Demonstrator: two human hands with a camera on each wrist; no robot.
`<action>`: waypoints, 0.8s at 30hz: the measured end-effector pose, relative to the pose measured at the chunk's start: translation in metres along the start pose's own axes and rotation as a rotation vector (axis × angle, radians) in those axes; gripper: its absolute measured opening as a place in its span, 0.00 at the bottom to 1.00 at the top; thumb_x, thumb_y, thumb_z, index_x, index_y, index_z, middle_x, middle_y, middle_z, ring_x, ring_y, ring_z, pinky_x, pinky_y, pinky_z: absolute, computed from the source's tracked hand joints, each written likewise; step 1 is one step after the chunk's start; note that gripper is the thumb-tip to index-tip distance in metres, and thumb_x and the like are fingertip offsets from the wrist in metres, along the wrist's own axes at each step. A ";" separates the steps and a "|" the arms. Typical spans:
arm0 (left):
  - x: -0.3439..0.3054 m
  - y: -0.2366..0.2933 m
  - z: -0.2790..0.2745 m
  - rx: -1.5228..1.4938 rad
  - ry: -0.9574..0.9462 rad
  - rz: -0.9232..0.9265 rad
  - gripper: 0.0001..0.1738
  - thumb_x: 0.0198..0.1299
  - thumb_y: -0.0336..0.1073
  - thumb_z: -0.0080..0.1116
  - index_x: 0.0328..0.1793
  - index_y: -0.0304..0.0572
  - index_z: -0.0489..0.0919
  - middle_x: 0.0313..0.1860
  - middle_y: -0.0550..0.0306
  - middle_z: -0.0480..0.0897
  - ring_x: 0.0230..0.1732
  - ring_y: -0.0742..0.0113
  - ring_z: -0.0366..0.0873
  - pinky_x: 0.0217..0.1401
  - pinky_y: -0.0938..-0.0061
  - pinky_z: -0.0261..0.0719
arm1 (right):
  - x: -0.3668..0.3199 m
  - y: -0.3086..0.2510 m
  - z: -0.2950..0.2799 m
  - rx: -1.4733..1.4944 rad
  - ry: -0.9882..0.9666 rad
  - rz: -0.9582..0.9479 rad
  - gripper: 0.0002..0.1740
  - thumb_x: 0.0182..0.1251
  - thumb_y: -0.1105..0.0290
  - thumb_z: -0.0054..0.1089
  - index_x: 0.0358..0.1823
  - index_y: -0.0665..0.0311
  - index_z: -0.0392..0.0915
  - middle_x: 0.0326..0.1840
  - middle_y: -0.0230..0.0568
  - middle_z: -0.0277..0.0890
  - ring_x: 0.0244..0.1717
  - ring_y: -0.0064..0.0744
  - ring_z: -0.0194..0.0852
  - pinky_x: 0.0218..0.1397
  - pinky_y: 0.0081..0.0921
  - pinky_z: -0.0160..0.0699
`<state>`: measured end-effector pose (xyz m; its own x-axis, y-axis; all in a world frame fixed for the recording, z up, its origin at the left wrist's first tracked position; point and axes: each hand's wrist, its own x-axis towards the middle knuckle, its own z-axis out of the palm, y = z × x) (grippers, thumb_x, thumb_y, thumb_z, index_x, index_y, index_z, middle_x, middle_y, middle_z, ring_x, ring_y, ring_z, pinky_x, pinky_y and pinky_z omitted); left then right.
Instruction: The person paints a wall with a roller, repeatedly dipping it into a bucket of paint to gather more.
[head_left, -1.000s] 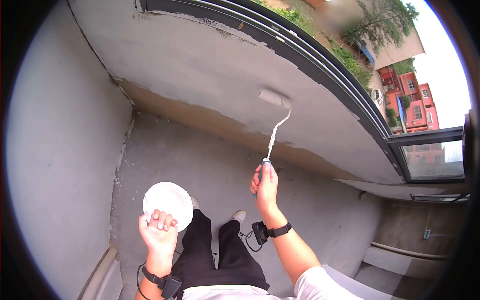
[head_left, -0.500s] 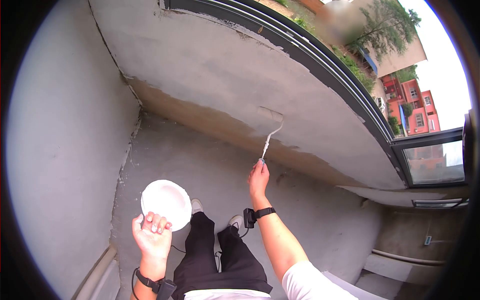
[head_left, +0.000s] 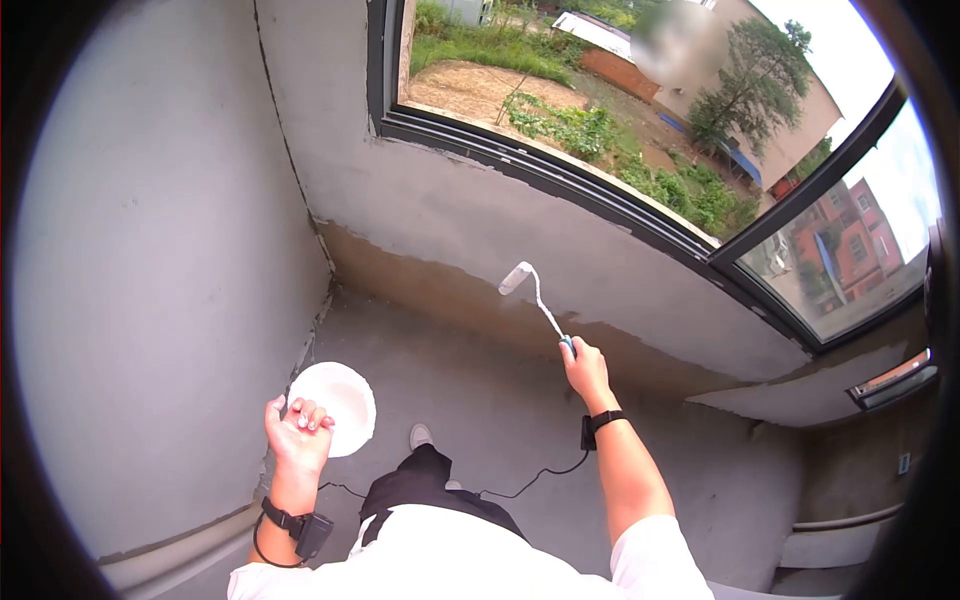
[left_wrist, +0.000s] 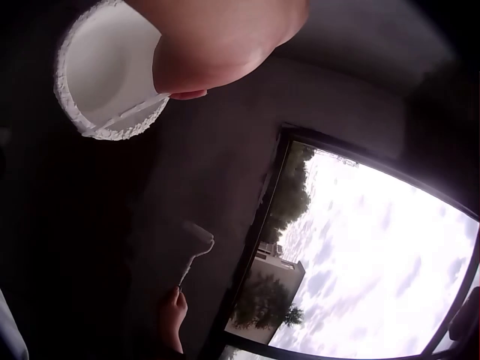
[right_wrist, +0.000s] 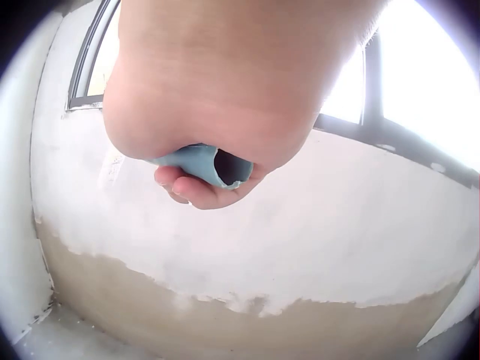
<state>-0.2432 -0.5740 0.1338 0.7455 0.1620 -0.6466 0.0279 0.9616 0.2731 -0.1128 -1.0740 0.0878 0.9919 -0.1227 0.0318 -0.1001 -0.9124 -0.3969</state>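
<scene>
My right hand [head_left: 588, 372] grips the blue handle [right_wrist: 196, 161] of a paint roller. Its white-coated roller head [head_left: 515, 278] is tilted in the head view, overlapping the lower part of the wall under the window, near where the pale coating meets a brown band. A bent, white-crusted rod joins head and handle. On the left, my left hand [head_left: 300, 438] holds a round white bucket [head_left: 350, 410], its fingers curled at the near side. In the left wrist view, white crust rings the bucket's rim [left_wrist: 66, 97] and a thin white handle [left_wrist: 131, 112] crosses its mouth.
The coated wall [head_left: 430, 225] runs beneath a dark-framed window [head_left: 560, 185], above an uncoated brown strip [head_left: 400, 265]. A side wall [head_left: 150, 250] rises on the left. Grey floor [head_left: 480, 370] lies around the person's shoe [head_left: 420, 435]. A cable [head_left: 540, 472] hangs from the right wrist camera.
The roller has gone down the wall toward the brown band, and its head has turned to a steeper tilt. The head view has shifted upward, showing more window. The left hand keeps the bucket.
</scene>
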 end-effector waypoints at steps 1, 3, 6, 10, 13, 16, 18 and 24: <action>-0.010 0.006 0.004 0.016 -0.021 -0.006 0.17 0.65 0.50 0.55 0.30 0.53 0.66 0.18 0.66 0.60 0.21 0.70 0.58 0.41 0.66 0.63 | -0.011 -0.001 -0.017 -0.023 -0.011 -0.010 0.20 0.80 0.52 0.58 0.39 0.64 0.76 0.32 0.57 0.83 0.39 0.65 0.83 0.42 0.54 0.80; -0.033 0.018 0.011 0.028 -0.049 0.010 0.17 0.65 0.50 0.55 0.30 0.52 0.66 0.18 0.66 0.60 0.21 0.70 0.58 0.41 0.66 0.63 | -0.031 0.013 -0.043 -0.050 -0.008 -0.038 0.20 0.79 0.53 0.59 0.38 0.66 0.77 0.33 0.57 0.83 0.39 0.66 0.83 0.41 0.53 0.79; -0.052 0.033 0.025 0.116 -0.073 -0.022 0.16 0.66 0.50 0.55 0.32 0.52 0.66 0.19 0.66 0.61 0.22 0.70 0.59 0.41 0.67 0.64 | -0.053 0.024 -0.071 -0.057 -0.021 0.023 0.21 0.78 0.52 0.59 0.38 0.66 0.79 0.35 0.58 0.84 0.41 0.65 0.83 0.43 0.53 0.80; -0.067 0.054 0.019 0.213 -0.136 -0.055 0.16 0.68 0.48 0.54 0.32 0.52 0.66 0.20 0.66 0.63 0.23 0.70 0.61 0.41 0.68 0.66 | -0.078 0.041 -0.072 0.005 0.005 0.135 0.21 0.78 0.53 0.59 0.41 0.67 0.82 0.38 0.59 0.85 0.44 0.65 0.84 0.47 0.52 0.80; -0.061 0.066 0.016 0.231 -0.177 -0.067 0.16 0.69 0.49 0.54 0.32 0.52 0.67 0.21 0.66 0.64 0.23 0.70 0.62 0.40 0.67 0.66 | -0.087 0.041 -0.057 -0.008 -0.006 0.219 0.22 0.78 0.51 0.58 0.41 0.67 0.82 0.41 0.58 0.86 0.46 0.65 0.84 0.49 0.53 0.80; -0.061 0.075 0.012 0.224 -0.209 -0.021 0.16 0.69 0.49 0.53 0.33 0.52 0.68 0.21 0.66 0.65 0.24 0.70 0.64 0.41 0.66 0.69 | -0.094 0.039 -0.038 -0.013 0.001 0.245 0.23 0.78 0.51 0.58 0.43 0.67 0.83 0.41 0.59 0.85 0.46 0.64 0.84 0.49 0.52 0.80; -0.059 0.081 0.019 0.209 -0.158 0.052 0.16 0.70 0.50 0.53 0.33 0.52 0.68 0.21 0.66 0.66 0.24 0.70 0.65 0.43 0.66 0.72 | -0.088 0.038 -0.025 -0.043 -0.014 0.287 0.24 0.77 0.49 0.59 0.41 0.67 0.82 0.41 0.59 0.85 0.46 0.65 0.84 0.50 0.52 0.79; -0.011 0.120 0.025 0.205 -0.225 -0.003 0.16 0.70 0.51 0.52 0.34 0.53 0.68 0.20 0.68 0.66 0.23 0.72 0.64 0.44 0.66 0.72 | -0.043 0.000 0.007 0.026 -0.015 0.268 0.24 0.75 0.50 0.62 0.38 0.68 0.79 0.37 0.58 0.84 0.43 0.63 0.84 0.46 0.50 0.78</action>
<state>-0.2315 -0.4664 0.1916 0.8734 0.0837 -0.4797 0.1472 0.8935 0.4241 -0.1552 -1.0656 0.0798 0.9314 -0.3525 -0.0910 -0.3574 -0.8378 -0.4127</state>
